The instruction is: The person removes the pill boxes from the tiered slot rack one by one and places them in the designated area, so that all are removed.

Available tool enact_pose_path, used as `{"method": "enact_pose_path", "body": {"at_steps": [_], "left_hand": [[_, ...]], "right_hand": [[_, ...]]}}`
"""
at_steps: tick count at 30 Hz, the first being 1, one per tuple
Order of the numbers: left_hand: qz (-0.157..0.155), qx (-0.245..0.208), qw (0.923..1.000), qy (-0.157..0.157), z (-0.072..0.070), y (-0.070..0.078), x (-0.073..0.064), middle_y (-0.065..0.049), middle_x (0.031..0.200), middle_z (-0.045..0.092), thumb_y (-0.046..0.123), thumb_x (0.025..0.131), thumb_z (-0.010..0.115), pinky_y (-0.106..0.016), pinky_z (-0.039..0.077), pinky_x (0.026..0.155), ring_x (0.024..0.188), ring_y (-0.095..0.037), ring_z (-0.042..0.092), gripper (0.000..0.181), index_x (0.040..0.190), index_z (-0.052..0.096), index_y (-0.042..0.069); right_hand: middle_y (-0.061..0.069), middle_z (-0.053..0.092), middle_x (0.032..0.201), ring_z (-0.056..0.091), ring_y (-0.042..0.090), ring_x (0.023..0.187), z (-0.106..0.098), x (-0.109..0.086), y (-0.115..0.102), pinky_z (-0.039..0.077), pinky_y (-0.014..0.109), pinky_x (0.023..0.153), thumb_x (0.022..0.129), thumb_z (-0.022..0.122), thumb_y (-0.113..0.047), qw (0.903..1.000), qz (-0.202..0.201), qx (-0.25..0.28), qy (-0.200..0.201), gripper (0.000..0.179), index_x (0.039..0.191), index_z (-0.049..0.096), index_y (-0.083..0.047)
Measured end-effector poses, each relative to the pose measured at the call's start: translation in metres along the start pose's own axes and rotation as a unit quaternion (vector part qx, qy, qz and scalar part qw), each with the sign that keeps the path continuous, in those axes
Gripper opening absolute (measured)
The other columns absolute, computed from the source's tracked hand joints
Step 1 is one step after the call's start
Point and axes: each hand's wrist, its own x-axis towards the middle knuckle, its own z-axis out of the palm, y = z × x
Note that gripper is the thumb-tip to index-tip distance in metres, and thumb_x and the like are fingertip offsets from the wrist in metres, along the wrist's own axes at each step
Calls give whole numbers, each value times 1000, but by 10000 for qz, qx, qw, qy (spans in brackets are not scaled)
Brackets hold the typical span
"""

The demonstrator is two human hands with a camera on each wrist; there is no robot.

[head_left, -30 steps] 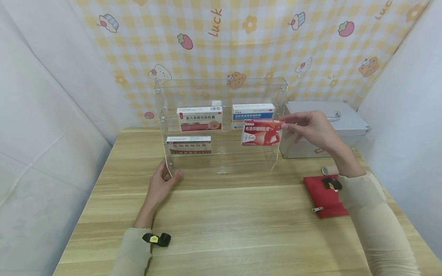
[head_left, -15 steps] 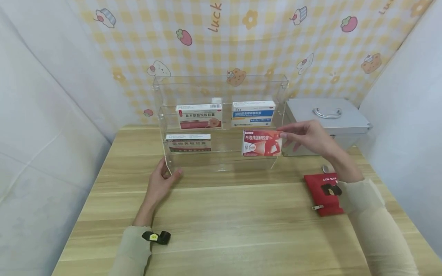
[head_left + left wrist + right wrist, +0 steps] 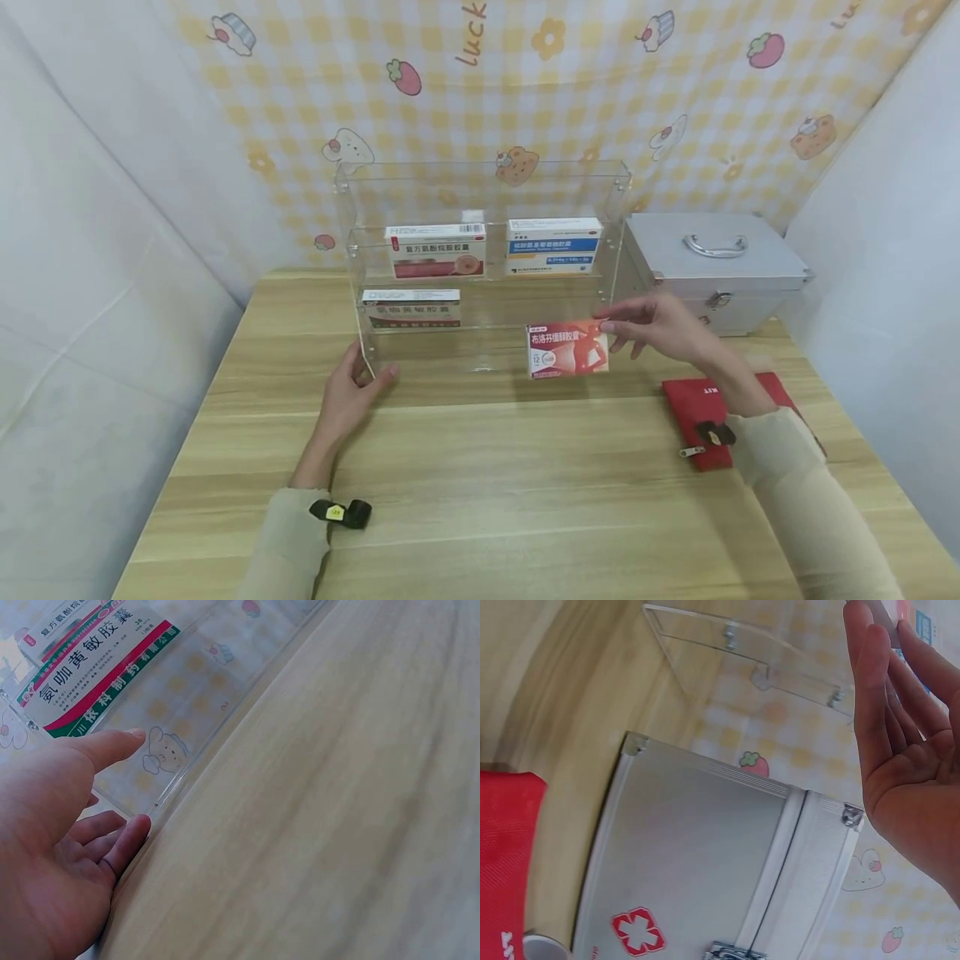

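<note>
My right hand (image 3: 663, 329) pinches the right edge of a red-and-white medicine box (image 3: 567, 350) between thumb and fingers. This box hangs in front of the lower right part of a clear acrylic display rack (image 3: 480, 172). Only a sliver of it shows above the hand (image 3: 919, 750) in the right wrist view. My left hand (image 3: 352, 392) holds the rack's lower left corner, thumb in front and fingers around the outer side. On the rack sit a pink-and-white box (image 3: 438, 254), a blue-and-white box (image 3: 553, 250) and, lower left, a green-and-red box (image 3: 97, 664).
A silver metal case (image 3: 720, 237) with a handle stands right of the rack, a red cross on its side. Nearer on the table (image 3: 495, 492) lies a red zipped pouch (image 3: 690, 412), partly under the right forearm. A checked curtain (image 3: 540, 108) hangs behind.
My right hand has brought the red box down and toward me, from before the rack's middle tier to below its lower shelf. The left hand stays at the corner.
</note>
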Motion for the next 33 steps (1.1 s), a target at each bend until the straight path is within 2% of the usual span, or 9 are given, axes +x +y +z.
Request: {"method": "enact_pose_path", "body": {"at_steps": [5,8,11,16,21,29,33], "left_hand": [[-46,-53,10000,-19,1,-1,0,-24,151,34,19,93,70,-39,53,86,120,-40,54,75,154,27,8],[-20,-58,10000,-15,1,-4,1,-24,151,34,19,93,70,-40,52,86,121,-41,53,75,154,28,8],[5,-48,10000,16,1,-13,4,-23,151,35,21,93,71,-36,54,82,115,-39,57,76,154,28,11],[7,223,9995,213,3,-33,10,-13,152,38,34,90,72,-26,53,72,100,-28,63,77,154,30,25],[34,317,9991,263,3,-36,11,-11,152,38,37,90,72,-25,52,71,100,-26,62,77,154,30,28],[-16,342,9990,276,3,-35,10,-10,152,38,39,89,72,-24,52,77,120,-26,55,78,154,31,29],[-10,388,9989,273,3,-34,10,-9,153,37,40,90,72,-31,52,82,126,-26,50,78,154,30,29]], "right_hand": [[9,73,100,70,33,81,7,-3,9,57,48,62,93,70,-21,9997,123,195,-56,32,121,68,-9],[9,73,99,70,33,79,11,-4,15,56,49,62,93,70,-20,9997,96,197,-66,30,120,68,-8],[10,73,97,70,35,75,16,-6,21,56,50,60,93,69,-18,9999,-2,161,-52,28,119,69,-6],[12,73,96,68,42,75,23,-7,33,55,53,59,93,69,-15,9996,-26,236,-145,25,116,70,-4],[12,73,96,67,44,76,29,-8,39,55,52,61,94,68,-16,9987,169,321,-357,27,117,69,-2],[13,73,93,68,38,74,36,-8,50,56,49,63,94,68,-18,9969,441,412,-508,29,119,68,-3],[13,73,91,69,36,73,38,-9,52,57,47,62,94,68,-19,9968,497,398,-480,29,119,68,-2]]}}
